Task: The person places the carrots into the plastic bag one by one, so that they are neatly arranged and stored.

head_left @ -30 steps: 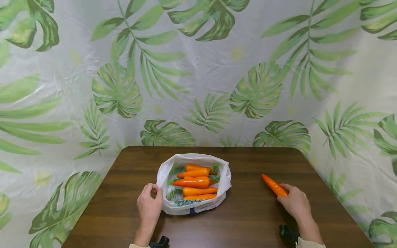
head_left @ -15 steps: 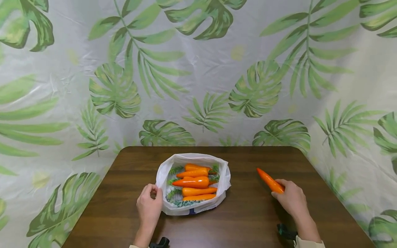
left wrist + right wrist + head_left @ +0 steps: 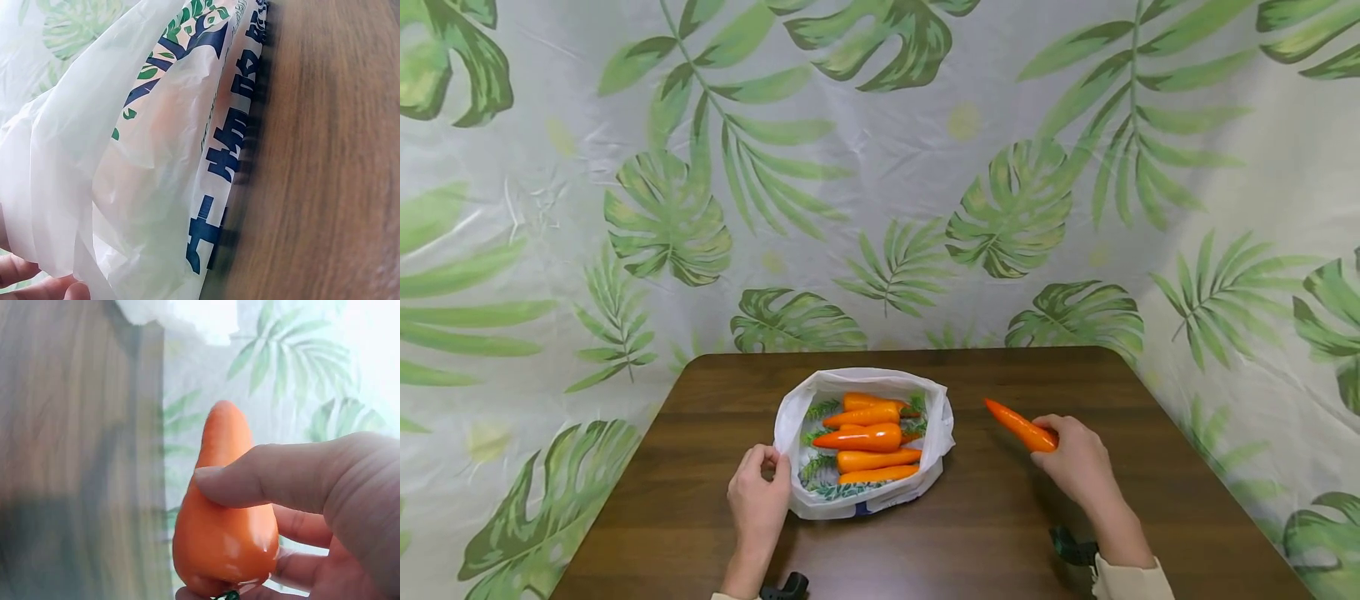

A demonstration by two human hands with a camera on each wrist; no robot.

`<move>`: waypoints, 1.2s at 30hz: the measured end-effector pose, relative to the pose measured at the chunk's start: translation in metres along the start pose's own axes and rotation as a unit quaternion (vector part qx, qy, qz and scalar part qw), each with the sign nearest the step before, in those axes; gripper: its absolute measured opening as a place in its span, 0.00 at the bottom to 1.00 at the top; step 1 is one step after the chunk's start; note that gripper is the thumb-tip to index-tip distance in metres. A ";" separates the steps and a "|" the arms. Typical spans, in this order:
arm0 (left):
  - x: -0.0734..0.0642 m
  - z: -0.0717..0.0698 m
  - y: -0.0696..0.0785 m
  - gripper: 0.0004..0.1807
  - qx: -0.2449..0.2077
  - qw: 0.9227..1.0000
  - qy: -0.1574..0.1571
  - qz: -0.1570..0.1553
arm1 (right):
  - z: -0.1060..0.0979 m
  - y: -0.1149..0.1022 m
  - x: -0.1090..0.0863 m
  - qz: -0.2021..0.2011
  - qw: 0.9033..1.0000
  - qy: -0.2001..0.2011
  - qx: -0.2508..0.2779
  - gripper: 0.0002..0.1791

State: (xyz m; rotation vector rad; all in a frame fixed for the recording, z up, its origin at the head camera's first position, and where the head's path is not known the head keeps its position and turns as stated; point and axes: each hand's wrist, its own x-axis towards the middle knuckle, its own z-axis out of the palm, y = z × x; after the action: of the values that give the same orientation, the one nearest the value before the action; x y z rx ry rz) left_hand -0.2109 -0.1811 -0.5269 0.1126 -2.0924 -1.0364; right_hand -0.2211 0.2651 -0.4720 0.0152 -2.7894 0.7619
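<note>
A white plastic bag point(image 3: 938, 467) stands with its mouth spread wide, several orange carrots point(image 3: 868, 437) with green tops lying inside. My left hand point(image 3: 758, 504) pinches the bag's left rim between thumb and fingers. In the left wrist view the bag point(image 3: 156, 169) shows dark blue lettering and a printed tree, and fingertips point(image 3: 44, 287) at its edge. To the right of the bag, my right hand point(image 3: 1078, 462) grips a single carrot point(image 3: 1018, 423) near its thick end, tip pointing left toward the bag. The right wrist view shows the thumb across this carrot point(image 3: 228, 537).
Everything is on a dark brown wooden table point(image 3: 985, 533) with rounded far corners. Behind it hangs a pale curtain point(image 3: 887, 183) printed with green leaves. Black straps point(image 3: 1071, 546) sit at the wrists.
My right hand has carried its carrot leftward and a little farther from me, toward the bag. The left hand keeps its pinch on the rim. The head view has shifted slightly.
</note>
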 end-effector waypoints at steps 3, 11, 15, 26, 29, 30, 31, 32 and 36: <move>0.000 0.000 0.000 0.10 0.002 1.000 -0.003 -0.006 | 0.000 -0.009 0.002 -0.017 1.000 0.003 0.000 0.24; 0.001 -0.001 0.000 0.10 0.002 1.000 -0.005 -0.005 | 0.002 -0.032 0.005 -0.044 0.999 -0.001 -0.002 0.23; 0.002 -0.001 0.000 0.10 0.001 1.000 -0.008 -0.006 | 0.006 -0.042 0.007 -0.050 0.999 -0.009 0.000 0.22; 0.001 -0.001 0.000 0.10 0.001 1.000 -0.012 -0.012 | 0.017 -0.077 0.012 -0.084 0.996 -0.002 0.008 0.21; 0.001 -0.001 -0.001 0.09 0.001 1.000 -0.014 -0.014 | 0.020 -0.086 0.012 -0.093 0.996 0.001 0.010 0.22; 0.001 -0.001 -0.001 0.09 0.000 1.000 -0.015 -0.015 | 0.021 -0.089 0.012 -0.097 0.995 0.002 0.011 0.22; 0.001 -0.001 -0.001 0.09 0.000 1.000 -0.015 -0.016 | 0.022 -0.093 0.013 -0.101 0.995 0.004 0.010 0.22; 0.001 -0.001 -0.001 0.10 -0.001 1.000 -0.015 -0.016 | 0.023 -0.096 0.013 -0.106 0.994 0.007 0.010 0.22; 0.001 0.000 -0.002 0.10 -0.003 1.000 -0.012 -0.016 | 0.027 -0.110 0.014 -0.123 0.992 0.014 0.012 0.22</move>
State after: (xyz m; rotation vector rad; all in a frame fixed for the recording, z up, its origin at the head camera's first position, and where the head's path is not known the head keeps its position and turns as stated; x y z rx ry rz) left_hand -0.2120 -0.1827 -0.5272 0.1317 -2.1156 -1.0694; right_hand -0.2326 0.1576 -0.4368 0.3426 -2.6829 0.7278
